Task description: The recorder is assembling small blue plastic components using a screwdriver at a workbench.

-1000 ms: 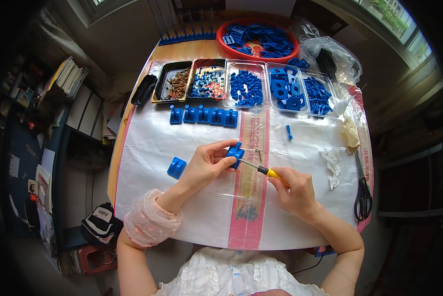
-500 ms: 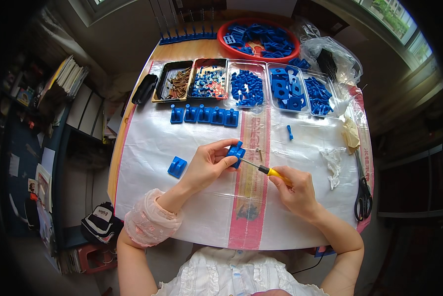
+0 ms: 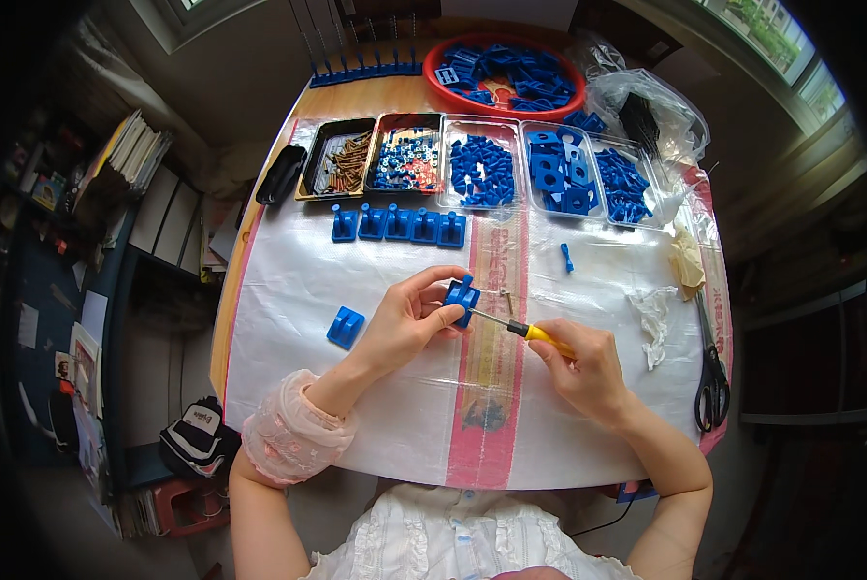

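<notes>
Over the middle of the table my left hand (image 3: 410,324) grips a blue plastic block (image 3: 462,298) between thumb and fingers. My right hand (image 3: 584,369) is wrapped round the yellow handle of a screwdriver (image 3: 542,337). The screwdriver's metal shaft points left, and its tip meets the block near my left thumb; the exact contact point is hidden. A small screw (image 3: 507,297) lies on the table just beyond the shaft. To the left of my left hand rests another blue block (image 3: 346,327). A small blue piece (image 3: 567,257) lies farther off to the right.
A row of several blue assemblies (image 3: 399,224) stands before trays of screws (image 3: 346,162), nuts (image 3: 409,162) and blue parts (image 3: 481,170). Behind is a red basin (image 3: 504,108) of blue pieces. Black scissors (image 3: 711,391), crumpled tissue (image 3: 654,327) and a plastic bag (image 3: 665,97) lie rightward.
Both hands keep nearly the same place and hold. My right hand and the screwdriver handle have turned slightly; the screwdriver's tip stays at the block.
</notes>
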Tool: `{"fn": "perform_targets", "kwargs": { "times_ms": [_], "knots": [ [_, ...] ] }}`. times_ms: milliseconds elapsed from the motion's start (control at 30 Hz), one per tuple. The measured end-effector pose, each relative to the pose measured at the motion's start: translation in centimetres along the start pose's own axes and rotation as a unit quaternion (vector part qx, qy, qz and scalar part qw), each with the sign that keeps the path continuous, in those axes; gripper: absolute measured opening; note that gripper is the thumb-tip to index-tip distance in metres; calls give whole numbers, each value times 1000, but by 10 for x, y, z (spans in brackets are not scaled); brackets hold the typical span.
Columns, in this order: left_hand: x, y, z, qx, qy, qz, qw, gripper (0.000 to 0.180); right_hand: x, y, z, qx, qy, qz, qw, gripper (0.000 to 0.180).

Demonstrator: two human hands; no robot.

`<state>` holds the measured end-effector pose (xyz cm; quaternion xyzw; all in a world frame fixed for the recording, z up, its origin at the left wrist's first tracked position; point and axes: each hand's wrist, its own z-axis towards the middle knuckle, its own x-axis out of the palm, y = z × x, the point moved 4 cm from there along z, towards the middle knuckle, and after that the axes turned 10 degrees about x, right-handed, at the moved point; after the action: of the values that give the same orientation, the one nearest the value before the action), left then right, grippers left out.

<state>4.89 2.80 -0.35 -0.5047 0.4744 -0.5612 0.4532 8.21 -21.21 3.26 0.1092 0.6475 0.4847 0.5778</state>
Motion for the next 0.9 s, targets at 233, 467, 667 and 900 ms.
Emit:
{"fn": "perform_targets", "kwargs": {
  "times_ms": [233,467,667,900],
  "knots": [
    [1,-8,-1,-15,-9,-16,1000,43,-1,1,0,31,20,21,999,14],
    [4,-2,-1,-5,-2,-51,999,43,-12,-4,9,47,48,-31,997,14],
    [22,-5,-7,0,39,-3,999,42,-3,-36,13,164,78,278,943,15],
    [46,-11,-19,57,113,122,984,45,15,-4,0,68,79,197,975,29]
  ]
}}
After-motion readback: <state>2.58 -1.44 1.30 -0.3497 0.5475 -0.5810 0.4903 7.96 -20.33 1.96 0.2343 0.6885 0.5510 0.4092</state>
